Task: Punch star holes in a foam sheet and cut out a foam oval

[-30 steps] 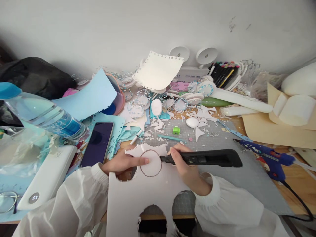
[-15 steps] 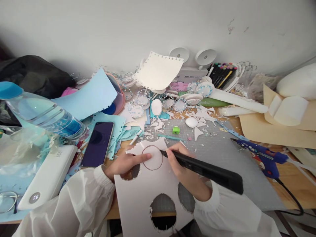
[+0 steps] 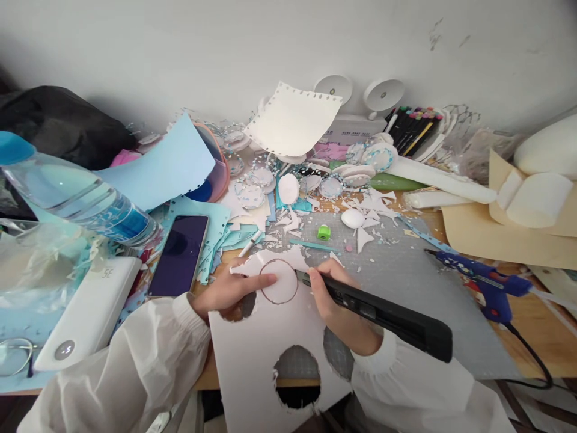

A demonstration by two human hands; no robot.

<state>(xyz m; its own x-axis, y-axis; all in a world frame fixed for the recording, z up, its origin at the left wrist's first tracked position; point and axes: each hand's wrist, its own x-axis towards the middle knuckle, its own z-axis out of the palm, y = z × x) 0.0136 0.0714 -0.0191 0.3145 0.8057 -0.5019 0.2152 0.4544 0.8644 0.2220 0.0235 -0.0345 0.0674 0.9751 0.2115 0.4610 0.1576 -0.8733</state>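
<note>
Nearest the wearer, a white board point(image 3: 252, 361) with ragged round holes ran from both hands back past the table edge point(image 3: 208, 368). The left forearm came in low from the side in a loose white sleeve point(image 3: 135, 361). The left hand point(image 3: 228, 290) pinched the board's far left part, its thumb laid flat on top, pointing inward, over a drawn circle point(image 3: 285, 293), and its other fingers mostly hidden beneath. The right hand point(image 3: 327, 308), wrist angled inward, was curled around a black cutter knife point(image 3: 392, 319), thumb and forefinger near the blade end; the tip met the circle's right edge and the handle slanted back over the right wrist.

Left of the left hand lay a white power bank point(image 3: 97, 313) with a lit round display; its figures could not be read surely. Just beyond that hand was a dark-screened phone point(image 3: 179, 255). Well right of the right hand lay a blue glue gun point(image 3: 489, 282). Farther off on the left, a bottle point(image 3: 85, 192) bore a blue label with pale lettering, too blurred to read. Beyond both hands, a pale box point(image 3: 356, 127) by the wall carried small dark print, also unreadable
</note>
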